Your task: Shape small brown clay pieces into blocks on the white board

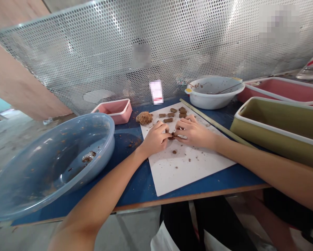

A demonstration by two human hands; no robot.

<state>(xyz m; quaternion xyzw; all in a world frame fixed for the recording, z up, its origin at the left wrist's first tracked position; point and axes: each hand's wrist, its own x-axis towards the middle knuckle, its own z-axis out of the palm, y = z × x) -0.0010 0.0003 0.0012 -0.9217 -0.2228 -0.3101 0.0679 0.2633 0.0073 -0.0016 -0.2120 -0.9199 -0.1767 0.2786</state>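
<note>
Together, seen from my head, my left hand [157, 137] and right hand [192, 131] hold a brown piece [172, 135] between narrowed fingertips, over the middle of the white board [166, 177]; my fingers partly hide it. Just nearer lies a small ball [174, 152]. Farther off sit short rolls [168, 120], a rough lump [144, 118] to their left. A stick [213, 121] runs along the board's right side. The blue basin [104, 157] stands left; far right, a white bowl [211, 101] and, nearer, an olive trough [273, 136].

Bare left hand [156, 138], right hand [194, 133] and forearms [117, 179]; black legwear [177, 218], white cloth [163, 238] below.
</note>
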